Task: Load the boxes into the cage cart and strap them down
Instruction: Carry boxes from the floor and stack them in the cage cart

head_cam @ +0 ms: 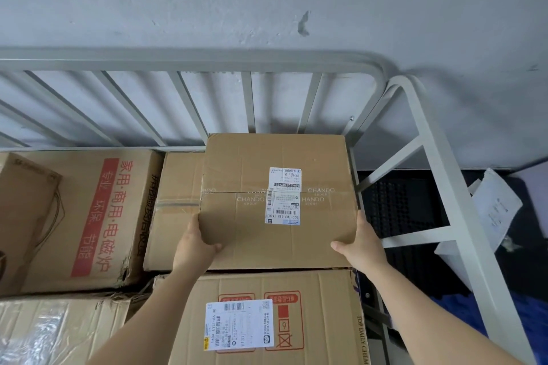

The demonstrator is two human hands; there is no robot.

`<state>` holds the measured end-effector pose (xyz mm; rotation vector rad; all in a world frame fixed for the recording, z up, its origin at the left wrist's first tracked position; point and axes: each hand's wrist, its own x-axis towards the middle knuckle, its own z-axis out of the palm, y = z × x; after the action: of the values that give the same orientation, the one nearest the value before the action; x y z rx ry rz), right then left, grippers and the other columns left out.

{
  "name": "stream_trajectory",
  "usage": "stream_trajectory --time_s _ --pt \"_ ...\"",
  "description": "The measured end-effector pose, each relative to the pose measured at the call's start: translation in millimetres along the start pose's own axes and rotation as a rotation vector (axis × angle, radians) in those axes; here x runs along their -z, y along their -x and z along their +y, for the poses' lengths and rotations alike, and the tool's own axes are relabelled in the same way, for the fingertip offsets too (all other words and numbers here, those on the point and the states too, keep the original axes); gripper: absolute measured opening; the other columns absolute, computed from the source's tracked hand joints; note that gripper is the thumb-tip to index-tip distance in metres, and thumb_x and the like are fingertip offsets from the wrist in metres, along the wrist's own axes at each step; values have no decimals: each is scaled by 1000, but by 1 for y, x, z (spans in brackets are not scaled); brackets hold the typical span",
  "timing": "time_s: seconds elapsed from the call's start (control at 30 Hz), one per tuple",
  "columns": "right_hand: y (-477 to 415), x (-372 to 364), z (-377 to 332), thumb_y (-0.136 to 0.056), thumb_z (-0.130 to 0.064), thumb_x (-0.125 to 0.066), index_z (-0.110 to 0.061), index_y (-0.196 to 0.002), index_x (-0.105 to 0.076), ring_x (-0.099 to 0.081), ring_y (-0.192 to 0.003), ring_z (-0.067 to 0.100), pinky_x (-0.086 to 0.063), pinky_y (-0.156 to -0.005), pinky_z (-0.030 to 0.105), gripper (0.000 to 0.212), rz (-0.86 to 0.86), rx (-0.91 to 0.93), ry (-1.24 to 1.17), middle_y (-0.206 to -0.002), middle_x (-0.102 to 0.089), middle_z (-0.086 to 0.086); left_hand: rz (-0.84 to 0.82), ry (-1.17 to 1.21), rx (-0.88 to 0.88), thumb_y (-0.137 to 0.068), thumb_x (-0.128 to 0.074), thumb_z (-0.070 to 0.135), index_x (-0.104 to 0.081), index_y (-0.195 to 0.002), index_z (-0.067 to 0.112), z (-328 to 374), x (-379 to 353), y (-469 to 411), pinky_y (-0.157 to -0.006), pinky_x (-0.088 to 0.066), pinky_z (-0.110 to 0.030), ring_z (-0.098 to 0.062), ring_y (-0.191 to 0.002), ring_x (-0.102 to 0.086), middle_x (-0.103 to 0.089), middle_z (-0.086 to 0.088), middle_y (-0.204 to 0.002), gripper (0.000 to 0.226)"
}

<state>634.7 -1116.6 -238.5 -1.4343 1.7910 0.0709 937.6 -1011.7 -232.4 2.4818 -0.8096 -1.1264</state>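
Note:
A brown cardboard box with CHANDO tape and white labels (pixel 237 231) sits at the back right corner of the cage cart (pixel 189 59), on top of another box (pixel 178 187). My left hand (pixel 194 241) grips its near left corner, thumb over the top. My right hand (pixel 360 241) holds its near right corner, thumb on the top face. In front of it lies a box with a shipping label and red marks (pixel 326 320). A large box with red Chinese print (pixel 98 222) fills the left side. No strap is in view.
The cart's grey barred back wall (pixel 246 104) stands against a grey wall. Its right side frame (pixel 444 187) runs along the boxes. Beyond it lie a black studded mat (pixel 400 210) and white papers (pixel 495 204). A taped box (pixel 59 332) lies at the lower left.

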Motion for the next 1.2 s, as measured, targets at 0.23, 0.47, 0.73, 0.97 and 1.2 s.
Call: stream_trajectory --time_s 0.23,0.47,0.73,0.97,1.2 --pt "6 0 -12 -83 -30 -75 -9 -155 0 -38 -139 29 -39 -108 40 106 22 8 166 -159 -22 9 -44 -165 -9 -86 -69 16 -16 -151 10 5 3 -2 -99 -42 -42 -33 -126 -47 -47 -12 -141 84" --pt "49 4 -24 -89 -34 -66 -11 -154 -5 -17 -147 25 -30 -115 37 92 73 140 396 -161 -12 8 -106 -497 -182 -88 -65 31 -24 -149 14 23 15 32 -113 -30 -38 -24 -142 -21 -20 -4 -156 76" --pt "119 38 -36 -92 -36 -61 -12 -146 -32 -18 -147 24 -27 -117 37 66 175 324 443 -156 -27 5 12 -660 -373 -92 -60 28 -40 -135 16 56 45 98 -105 -38 -35 -19 -135 -33 -39 1 -143 49" --pt "198 80 -34 -89 -39 -62 -17 -130 -47 -32 -139 24 -34 -109 33 49 330 421 455 -132 -50 -1 180 -802 -639 -92 -59 30 -45 -129 21 88 72 169 -102 -37 -30 -17 -127 -43 -47 5 -134 41" --pt "308 117 -11 -89 -43 -62 -16 -131 -46 -45 -121 20 -40 -100 30 52 549 347 436 -128 -51 2 224 -829 -947 -90 -60 26 -49 -117 20 118 87 251 -91 -41 -28 -17 -118 -48 -52 4 -120 30"
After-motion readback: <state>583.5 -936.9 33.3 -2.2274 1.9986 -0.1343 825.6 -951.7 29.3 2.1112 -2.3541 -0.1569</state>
